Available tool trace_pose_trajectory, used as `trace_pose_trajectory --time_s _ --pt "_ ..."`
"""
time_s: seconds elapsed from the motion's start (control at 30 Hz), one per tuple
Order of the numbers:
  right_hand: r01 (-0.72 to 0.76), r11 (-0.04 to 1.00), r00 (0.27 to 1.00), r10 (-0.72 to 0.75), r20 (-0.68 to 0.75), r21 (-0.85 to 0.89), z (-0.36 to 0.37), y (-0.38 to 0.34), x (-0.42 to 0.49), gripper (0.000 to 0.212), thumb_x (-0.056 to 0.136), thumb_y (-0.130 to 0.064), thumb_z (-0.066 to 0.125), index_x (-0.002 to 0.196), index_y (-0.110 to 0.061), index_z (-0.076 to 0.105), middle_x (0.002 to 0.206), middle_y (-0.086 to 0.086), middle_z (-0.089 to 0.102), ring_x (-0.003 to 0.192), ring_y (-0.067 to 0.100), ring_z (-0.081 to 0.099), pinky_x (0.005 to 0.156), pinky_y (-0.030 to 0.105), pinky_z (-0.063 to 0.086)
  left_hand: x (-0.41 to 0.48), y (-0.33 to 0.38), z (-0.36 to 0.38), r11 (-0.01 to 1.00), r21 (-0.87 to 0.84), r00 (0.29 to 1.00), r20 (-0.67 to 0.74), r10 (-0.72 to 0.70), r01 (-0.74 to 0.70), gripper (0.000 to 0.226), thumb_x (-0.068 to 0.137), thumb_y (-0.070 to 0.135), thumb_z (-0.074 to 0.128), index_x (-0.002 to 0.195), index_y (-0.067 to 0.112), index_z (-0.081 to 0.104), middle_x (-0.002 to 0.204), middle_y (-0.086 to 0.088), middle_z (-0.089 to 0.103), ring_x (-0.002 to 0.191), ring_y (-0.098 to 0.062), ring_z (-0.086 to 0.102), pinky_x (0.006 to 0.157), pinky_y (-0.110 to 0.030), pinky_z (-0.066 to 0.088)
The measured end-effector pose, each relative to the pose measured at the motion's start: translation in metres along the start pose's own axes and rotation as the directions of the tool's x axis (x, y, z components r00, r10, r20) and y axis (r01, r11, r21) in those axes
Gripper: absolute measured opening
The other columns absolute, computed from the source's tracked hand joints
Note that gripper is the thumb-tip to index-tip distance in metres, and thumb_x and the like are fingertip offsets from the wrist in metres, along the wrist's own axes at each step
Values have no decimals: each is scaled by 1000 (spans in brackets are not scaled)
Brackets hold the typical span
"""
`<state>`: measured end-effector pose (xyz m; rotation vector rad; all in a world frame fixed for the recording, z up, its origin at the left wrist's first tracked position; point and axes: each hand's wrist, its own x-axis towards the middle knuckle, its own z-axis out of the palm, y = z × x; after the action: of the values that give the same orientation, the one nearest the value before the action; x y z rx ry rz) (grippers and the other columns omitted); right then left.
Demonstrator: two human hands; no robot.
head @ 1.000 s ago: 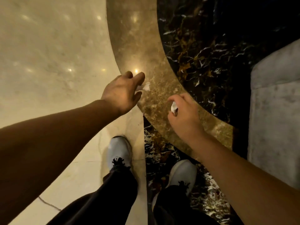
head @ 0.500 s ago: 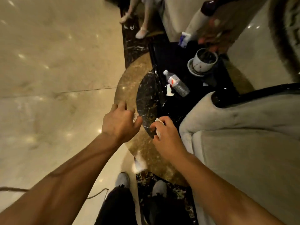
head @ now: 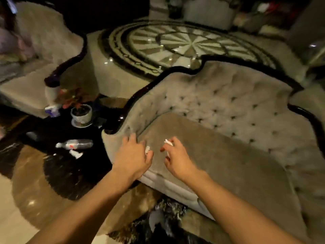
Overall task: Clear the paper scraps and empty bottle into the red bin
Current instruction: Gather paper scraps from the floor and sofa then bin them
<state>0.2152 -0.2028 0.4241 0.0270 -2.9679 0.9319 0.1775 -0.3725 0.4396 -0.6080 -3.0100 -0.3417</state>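
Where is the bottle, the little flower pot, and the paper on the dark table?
bottle [head: 75,144], head view, on its clear middle, lying down.
flower pot [head: 82,115], head view, on its white side.
paper scrap [head: 76,154], head view, on its white middle, beside the bottle.

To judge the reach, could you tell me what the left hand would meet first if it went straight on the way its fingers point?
Probably the sofa armrest: the left hand points at it, though depth is unclear.
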Motion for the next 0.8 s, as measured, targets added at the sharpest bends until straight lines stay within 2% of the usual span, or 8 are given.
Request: trace_pose_trajectory --time_s 0.17,0.3,0.43,0.53,0.63,0.7,0.77,0.8 --pt "-234 972 958 231 -173 0 -83 65 -100 27 87 0 59 113 -8 60 131 17 41 108 37 53 88 42 48 -9 140 0 956 -32 955 47 294 -293 40 83 47 41 93 13 61 103 -11 46 99 -31 44 78 -44 50" --pt "-410 912 864 393 -314 14 -148 139 -205 29 85 -2 60 112 -14 61 132 13 42 107 35 55 87 45 50 -31 270 17 839 -1 832 126 541 -545 40 80 49 43 95 16 60 105 -11 44 99 -31 43 78 -44 50" --pt "-586 809 710 544 -446 55 -209 226 -343 28 84 0 59 110 -11 61 130 13 43 107 35 54 88 42 49 -76 431 53 659 -37 643 181 744 -752 35 77 45 47 94 17 61 105 -11 44 98 -32 44 82 -44 50" --pt "-684 727 606 614 -505 61 -247 284 -456 28 82 0 59 106 -14 61 125 8 43 105 28 53 83 32 44 -123 562 83 516 -74 494 199 846 -853 37 79 45 47 97 17 63 108 -12 46 102 -31 45 86 -41 47" --pt "-779 611 450 701 -554 141 -291 326 -569 19 83 -5 56 96 -18 60 109 -3 42 92 20 51 76 34 46 -180 682 111 433 -198 389 223 894 -880 40 79 44 46 101 15 63 112 -12 48 107 -33 46 88 -41 45" --pt "-828 542 370 719 -588 143 -319 349 -640 15 85 -5 55 93 -16 63 106 1 44 90 23 52 79 37 49 -219 755 133 374 -269 312 246 918 -887 40 80 43 46 102 15 63 115 -11 48 109 -32 47 87 -40 47" --pt "-876 441 246 758 -605 196 -344 384 -712 19 82 -1 53 90 -15 62 106 5 45 91 26 53 78 39 49 -257 836 160 294 -297 213 275 938 -909 39 80 43 46 105 17 63 117 -9 47 111 -29 46 88 -39 46" --pt "-889 405 206 771 -603 214 -347 391 -727 21 80 1 52 89 -16 60 107 4 46 91 26 53 76 40 49 -264 852 166 287 -308 193 301 934 -907 38 81 42 47 106 18 62 118 -7 47 112 -28 45 89 -39 46"
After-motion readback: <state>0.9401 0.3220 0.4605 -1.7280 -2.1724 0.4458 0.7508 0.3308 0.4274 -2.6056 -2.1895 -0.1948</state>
